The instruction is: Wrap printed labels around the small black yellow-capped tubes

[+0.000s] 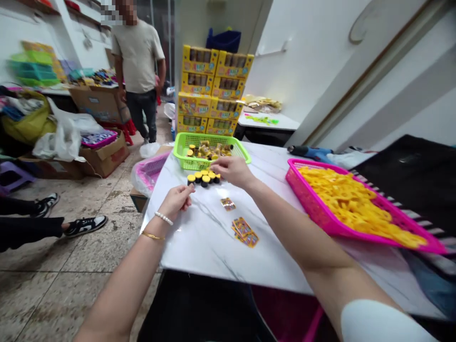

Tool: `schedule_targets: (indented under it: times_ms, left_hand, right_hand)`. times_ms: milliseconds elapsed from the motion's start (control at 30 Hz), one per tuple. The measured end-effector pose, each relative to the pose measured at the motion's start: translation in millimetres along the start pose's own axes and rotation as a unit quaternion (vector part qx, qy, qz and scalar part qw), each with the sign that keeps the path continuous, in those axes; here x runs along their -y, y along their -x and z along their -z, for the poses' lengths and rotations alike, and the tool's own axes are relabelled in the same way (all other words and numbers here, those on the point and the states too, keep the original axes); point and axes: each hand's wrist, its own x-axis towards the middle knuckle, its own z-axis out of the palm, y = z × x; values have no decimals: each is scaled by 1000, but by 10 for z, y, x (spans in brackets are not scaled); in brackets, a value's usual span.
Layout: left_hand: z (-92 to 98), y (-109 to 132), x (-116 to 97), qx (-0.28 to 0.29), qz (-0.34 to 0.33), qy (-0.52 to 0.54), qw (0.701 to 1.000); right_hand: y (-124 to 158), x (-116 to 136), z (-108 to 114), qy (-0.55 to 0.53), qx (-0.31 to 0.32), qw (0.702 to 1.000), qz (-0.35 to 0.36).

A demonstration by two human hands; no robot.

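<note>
Several small round pots (205,180) with yellow tops and black sides stand bunched on the white marbled table. My left hand (176,199) is beside the near left pots, thumb and fingers pinched together; whatever is between them is too small to make out. Over the right side of the bunch is my right hand (231,170), its fingers curled downward and closed, with the fingertips' contents hidden. Just behind, a green basket (185,162) holds more such pots and brownish-yellow pieces. One printed sticker sheet (228,204) lies in front of the pots, with a small overlapping pile of printed sheets (245,232) nearer me.
A pink basket (313,209) full of yellow plastic pieces stands at the right. Stacked yellow boxes (213,90) rise behind the table. A person (138,61) stands at the back left; another person's shoe (85,225) shows on the floor.
</note>
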Motion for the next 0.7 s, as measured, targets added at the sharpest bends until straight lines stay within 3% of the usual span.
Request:
schedule_targets:
  times_ms: [67, 167, 233, 333, 533, 700]
  left_hand:
    - [-25, 3, 14, 39, -10, -19, 999]
    - [-65, 1, 40, 69, -1, -46, 997]
    - [-94, -3, 64, 69, 8, -65, 995]
    - [-135, -21, 115, 67, 19, -88, 994]
    - [-203, -58, 198, 41, -6, -68, 997]
    - [-197, -56, 211, 64, -46, -21, 997]
  right_hand:
    - [360, -168, 29, 43, 48, 998, 21]
    - [826, -490, -42, 108, 37, 993, -22]
    - [946, -691, -113, 129, 20, 991, -39]
    - [895, -852, -187, 133, 10, 991, -23]
    - [796, -624, -320, 115, -3, 993, 36]
    - [733, -193, -652, 20, -87, 987, 131]
